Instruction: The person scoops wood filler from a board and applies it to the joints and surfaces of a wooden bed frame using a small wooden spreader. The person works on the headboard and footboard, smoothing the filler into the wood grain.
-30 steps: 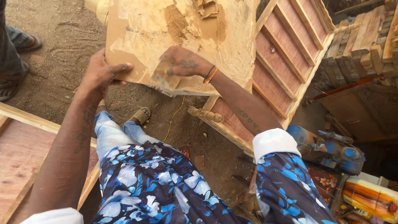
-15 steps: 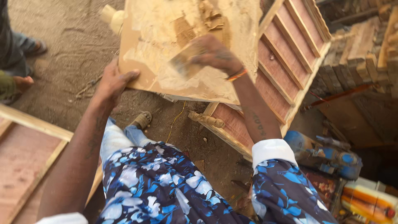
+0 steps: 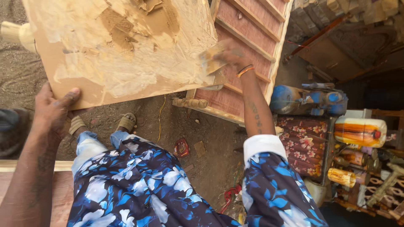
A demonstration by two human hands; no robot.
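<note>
The ground (image 3: 185, 126) is bare packed dirt with scraps and a small red wrapper (image 3: 181, 147) on it. A reddish slatted wooden frame (image 3: 248, 38) lies across the dirt. To the right, in deep shade, stand a blue machine (image 3: 307, 98), a floral cloth (image 3: 304, 145) and an orange-and-white container (image 3: 360, 131). Daylight falls from the left.
</note>
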